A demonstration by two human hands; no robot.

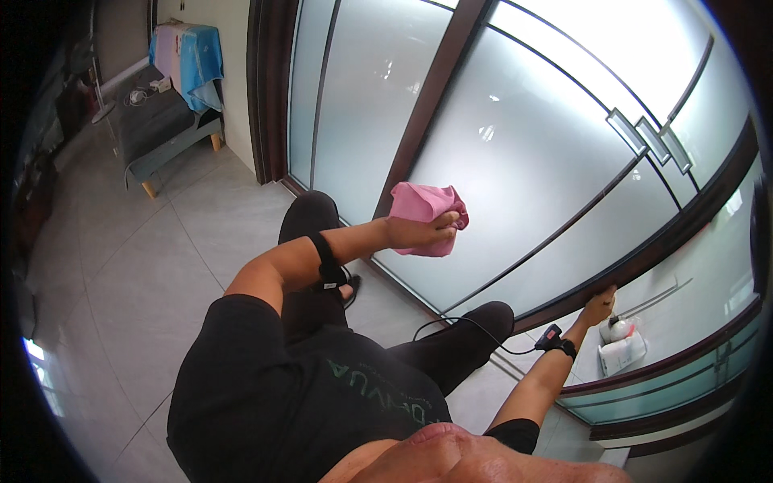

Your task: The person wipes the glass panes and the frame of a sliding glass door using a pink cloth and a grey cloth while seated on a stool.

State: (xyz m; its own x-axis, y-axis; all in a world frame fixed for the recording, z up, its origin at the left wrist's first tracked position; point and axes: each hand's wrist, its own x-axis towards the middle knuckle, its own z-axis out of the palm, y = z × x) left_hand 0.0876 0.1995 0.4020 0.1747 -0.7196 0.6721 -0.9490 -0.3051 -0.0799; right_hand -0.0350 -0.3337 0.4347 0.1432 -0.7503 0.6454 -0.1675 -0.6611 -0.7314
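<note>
A folded pink cloth (420, 202) is gripped in my left hand (416, 232), the fingers curled over its front edge. The cloth is held in front of a frosted glass panel (513, 163) of a sliding door; whether it touches the glass cannot be told. Off to the right, my right hand (599, 306) grips the dark brown edge of the door frame (561, 308), with part of the fingers hidden. A black strap (326, 259) circles my left forearm. On my right wrist sits a black band with a small device (548, 337), from which a cable runs.
A grey bench (160, 121) with wooden legs stands at upper left, a blue and pink cloth (199, 60) draped at its end. Beyond the door edge, a white plastic package (622, 353) lies near my right hand. Another frosted panel (368, 102) adjoins the dark door stile (435, 78).
</note>
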